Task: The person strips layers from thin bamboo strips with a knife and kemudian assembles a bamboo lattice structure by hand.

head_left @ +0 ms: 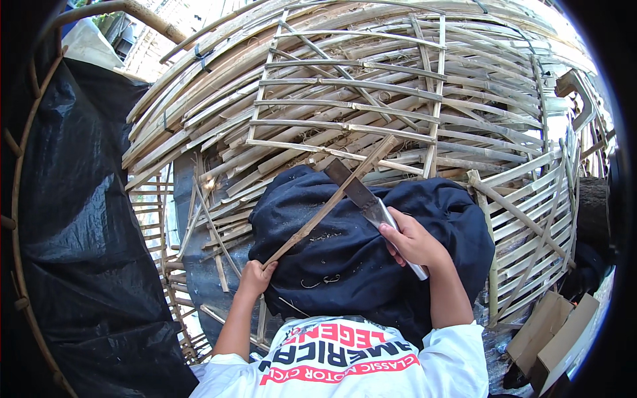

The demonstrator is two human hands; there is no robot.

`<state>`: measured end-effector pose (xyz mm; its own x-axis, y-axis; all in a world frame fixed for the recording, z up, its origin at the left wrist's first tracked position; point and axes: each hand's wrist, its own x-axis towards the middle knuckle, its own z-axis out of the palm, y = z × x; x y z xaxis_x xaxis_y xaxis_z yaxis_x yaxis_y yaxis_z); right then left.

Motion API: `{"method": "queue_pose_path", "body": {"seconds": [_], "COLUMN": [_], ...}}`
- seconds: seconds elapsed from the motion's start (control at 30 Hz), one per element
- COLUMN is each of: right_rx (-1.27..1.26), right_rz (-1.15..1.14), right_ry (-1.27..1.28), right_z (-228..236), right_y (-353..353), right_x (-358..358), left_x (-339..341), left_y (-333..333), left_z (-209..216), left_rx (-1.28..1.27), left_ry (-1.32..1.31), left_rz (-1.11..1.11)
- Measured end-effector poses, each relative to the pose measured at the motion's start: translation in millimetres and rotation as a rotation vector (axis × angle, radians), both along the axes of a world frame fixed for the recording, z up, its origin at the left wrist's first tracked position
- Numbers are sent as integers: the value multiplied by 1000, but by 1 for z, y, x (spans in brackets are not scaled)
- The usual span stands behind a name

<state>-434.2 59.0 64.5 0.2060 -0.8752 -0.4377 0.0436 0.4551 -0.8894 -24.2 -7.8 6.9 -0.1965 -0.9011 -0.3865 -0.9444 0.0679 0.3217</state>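
My left hand (255,278) is closed around the lower end of a bamboo strip (312,224), which slants up and away to the right over my lap. In my right hand (413,240) is a knife (361,196) with a broad dark blade and a silvery metal handle. Its blade points up and to the left and meets or crosses the strip near the strip's upper part; whether it cuts into it I cannot tell. Dark cloth (305,265) covers my lap, with a few thin shavings (322,281) on it.
A bamboo lattice frame (345,105) rests on a large stack of split bamboo strips (219,126) ahead. Slatted bamboo panels (531,199) stand at the right, above an open cardboard box (554,331). Black plastic sheeting (86,219) hangs along the left.
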Motion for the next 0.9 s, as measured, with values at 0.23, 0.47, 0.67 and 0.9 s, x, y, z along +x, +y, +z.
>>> {"method": "queue_pose_path", "body": {"seconds": [0.23,0.47,0.67,0.9], "right_rx": [-26,158,120,217], "right_rz": [-45,-86,-150,-206], "right_ry": [197,-171,-48,-77], "right_z": [3,-16,-16,-8], "right_y": [-4,0,-5,15], "right_x": [14,12,36,45], "left_x": [0,-4,8,3], "left_y": [-4,-8,-28,-21], "left_z": [12,22,23,28], "left_rx": [46,176,432,228], "left_ry": [58,-10,85,26], "left_rz": [21,29,37,-28]}}
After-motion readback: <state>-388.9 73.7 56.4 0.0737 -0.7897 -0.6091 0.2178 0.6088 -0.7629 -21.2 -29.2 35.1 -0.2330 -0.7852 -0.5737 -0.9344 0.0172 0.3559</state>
